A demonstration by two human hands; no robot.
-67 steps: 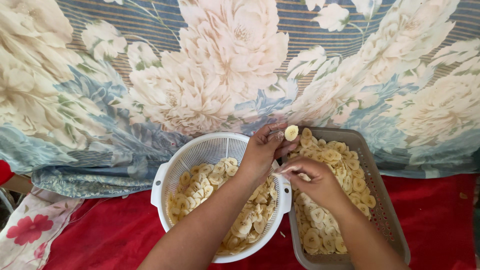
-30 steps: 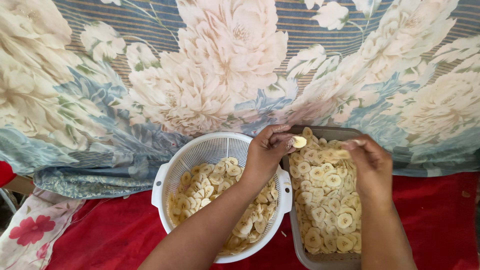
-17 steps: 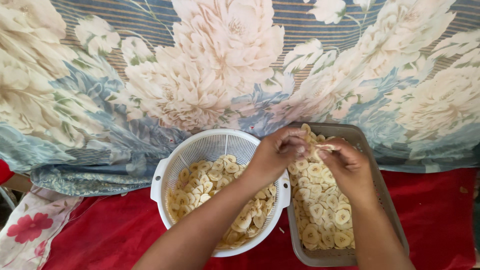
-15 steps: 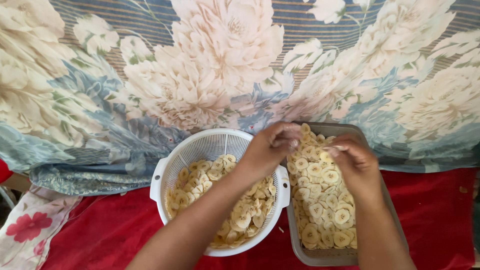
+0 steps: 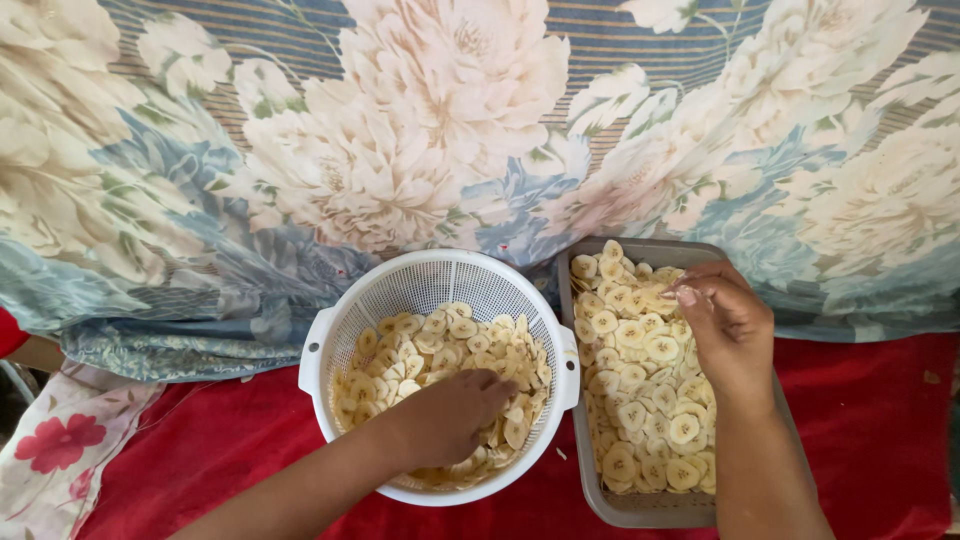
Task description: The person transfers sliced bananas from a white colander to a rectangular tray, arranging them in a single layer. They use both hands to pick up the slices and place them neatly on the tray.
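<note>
Left hand (image 5: 455, 415): fingers curled into slices in the white colander (image 5: 330, 330) — grasp unclear.
Right hand (image 5: 725, 325): right of colander, over grey tray (image 5: 640, 505) — fingertips pinched together, laying slices.

One white colander (image 5: 330, 330), one grey tray (image 5: 640, 510), two hands, countless banana slices (image 5: 640, 400)

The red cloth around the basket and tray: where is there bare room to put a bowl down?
Bare red cloth lies left of the white colander, and more lies right of the grey tray. Between colander and tray is only a narrow gap. Both containers are crowded with banana slices and hands.
</note>
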